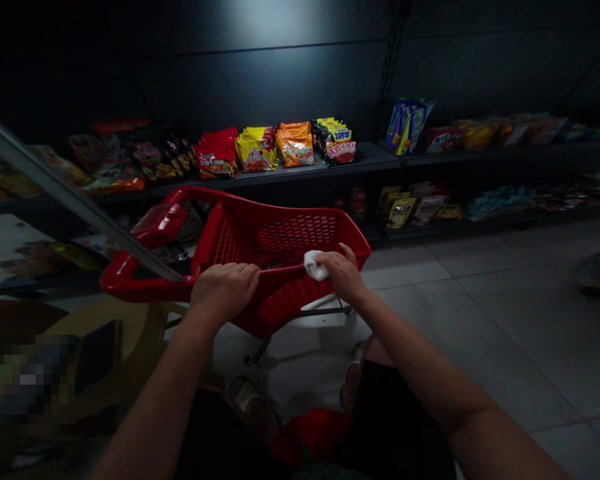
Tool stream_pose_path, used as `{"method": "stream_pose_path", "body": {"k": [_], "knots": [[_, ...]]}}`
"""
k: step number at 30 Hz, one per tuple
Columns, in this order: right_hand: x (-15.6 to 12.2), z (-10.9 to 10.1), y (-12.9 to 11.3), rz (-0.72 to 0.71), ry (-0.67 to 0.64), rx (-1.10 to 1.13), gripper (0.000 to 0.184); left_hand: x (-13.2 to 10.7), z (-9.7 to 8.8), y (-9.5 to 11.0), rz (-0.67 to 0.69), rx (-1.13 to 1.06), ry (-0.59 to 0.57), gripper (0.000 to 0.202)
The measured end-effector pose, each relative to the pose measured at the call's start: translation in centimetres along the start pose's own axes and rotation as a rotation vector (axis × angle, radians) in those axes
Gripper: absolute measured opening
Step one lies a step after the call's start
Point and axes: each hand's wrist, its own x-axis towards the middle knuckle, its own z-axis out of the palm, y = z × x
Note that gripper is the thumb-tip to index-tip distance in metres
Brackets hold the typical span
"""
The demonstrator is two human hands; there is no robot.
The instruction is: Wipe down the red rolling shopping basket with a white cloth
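Note:
A red plastic shopping cart [300, 227] stands sideways in front of me, its handle end to the left. My left hand [225, 287] is closed over the near rim of its basket. Farther right on the same rim, my right hand [341, 270] holds a bunched white cloth [315, 265], which touches the edge. Whether it is fabric or paper I cannot tell. The basket's slotted walls show, while part of its floor is hidden by the near side.
Behind the cart, a dark shelf [370, 157] bears rows of bagged snacks and noodle packs [295, 143]. A grey metal pole [80, 200] slants down to the cart's handle. At lower left is a round wooden stool or table [135, 333]. Pale floor tiles [460, 320] extend right.

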Motion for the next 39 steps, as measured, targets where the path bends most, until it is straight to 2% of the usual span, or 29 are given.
{"method": "stream_pose_path", "body": {"k": [4, 7, 10, 16, 19, 22, 26, 29, 31, 34, 37, 39], "knots": [[-2.3, -3.4, 6.8, 0.139, 0.011, -0.157, 0.035, -0.1, 0.2, -0.6, 0.018, -0.007, -0.001, 0.034], [-2.9, -4.6, 9.0, 0.186, 0.028, -0.219, 0.036, 0.0, 0.3, -0.6, 0.006, -0.006, -0.009, 0.034], [-2.4, -4.5, 7.6, 0.178, 0.010, -0.239, 0.038, 0.2, 0.3, -0.5, -0.024, -0.008, -0.031, 0.037], [-0.9, -3.0, 0.2, 0.050, -0.147, -0.223, 0.035, 0.3, 0.4, -2.1, -0.150, 0.044, -0.090, 0.049], [-1.2, -2.7, -2.0, 0.029, -0.177, -0.195, 0.035, 0.1, 0.9, -3.7, -0.207, 0.056, -0.132, 0.054], [-1.9, -3.5, -2.1, -0.054, -0.251, -0.155, 0.041, -0.5, 1.6, -5.6, -0.208, 0.056, -0.166, 0.055], [-3.0, -4.6, -0.4, -0.189, -0.374, -0.055, 0.049, -1.1, 2.5, -8.6, -0.172, 0.027, -0.209, 0.052], [-4.0, -4.1, -0.7, -0.120, -0.315, -0.086, 0.043, -0.5, 2.6, -9.7, -0.132, -0.085, -0.194, 0.044], [-4.5, -3.1, -2.3, -0.036, -0.243, -0.167, 0.039, 0.5, 2.5, -8.5, -0.079, -0.215, -0.117, 0.039], [-4.8, -1.4, -6.1, 0.028, -0.194, -0.257, 0.036, 2.1, 2.5, -3.3, -0.021, -0.397, -0.047, 0.045], [-4.6, 0.2, -9.7, 0.004, -0.200, -0.272, 0.039, 2.4, 2.8, 2.8, -0.051, -0.578, -0.074, 0.051], [-4.3, 1.0, -11.4, -0.064, -0.214, -0.243, 0.043, 1.8, 3.4, 4.9, -0.190, -0.590, -0.162, 0.056]]}}
